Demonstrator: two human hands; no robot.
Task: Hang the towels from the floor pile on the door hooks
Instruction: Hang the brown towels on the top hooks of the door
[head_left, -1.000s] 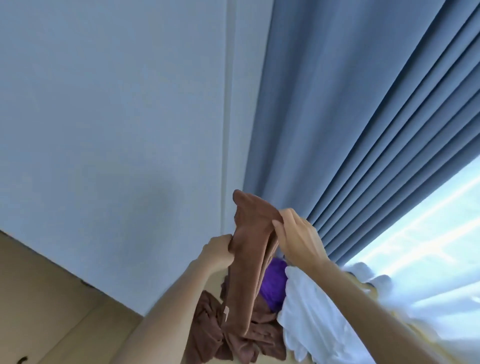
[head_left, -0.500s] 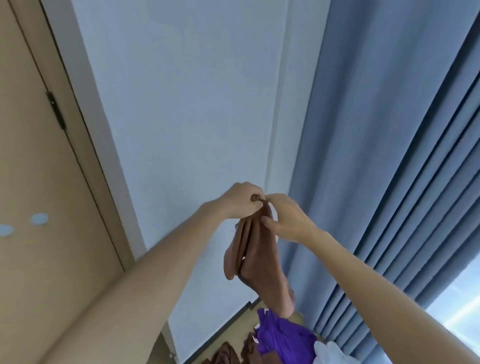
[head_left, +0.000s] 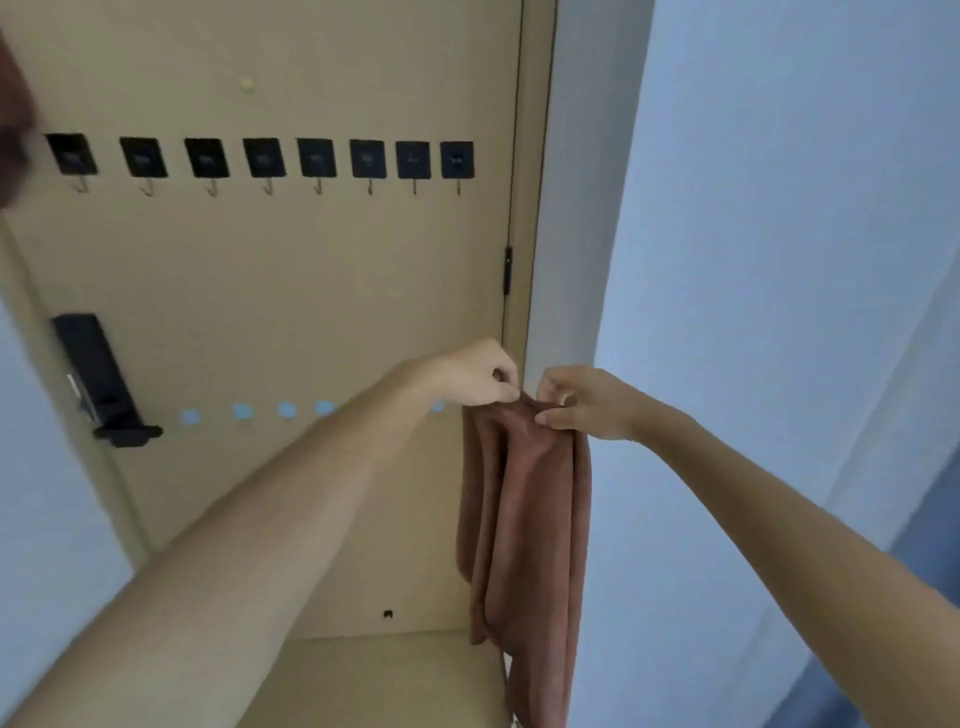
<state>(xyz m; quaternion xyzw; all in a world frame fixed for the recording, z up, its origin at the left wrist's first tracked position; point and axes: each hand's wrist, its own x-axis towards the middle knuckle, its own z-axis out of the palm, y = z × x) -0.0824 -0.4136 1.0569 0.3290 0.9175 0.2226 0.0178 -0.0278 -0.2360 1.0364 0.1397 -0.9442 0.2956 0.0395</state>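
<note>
Fingers of the left hand (head_left: 480, 376) and right hand (head_left: 584, 402) pinch the brown towel (head_left: 524, 519) by its top edge; it hangs lengthwise, well below the rightmost hook (head_left: 458, 188), nearer the left hand.

Brown towel (head_left: 524, 519), beige door (head_left: 291, 270) (black hooks (head_left: 317, 158)).
</note>
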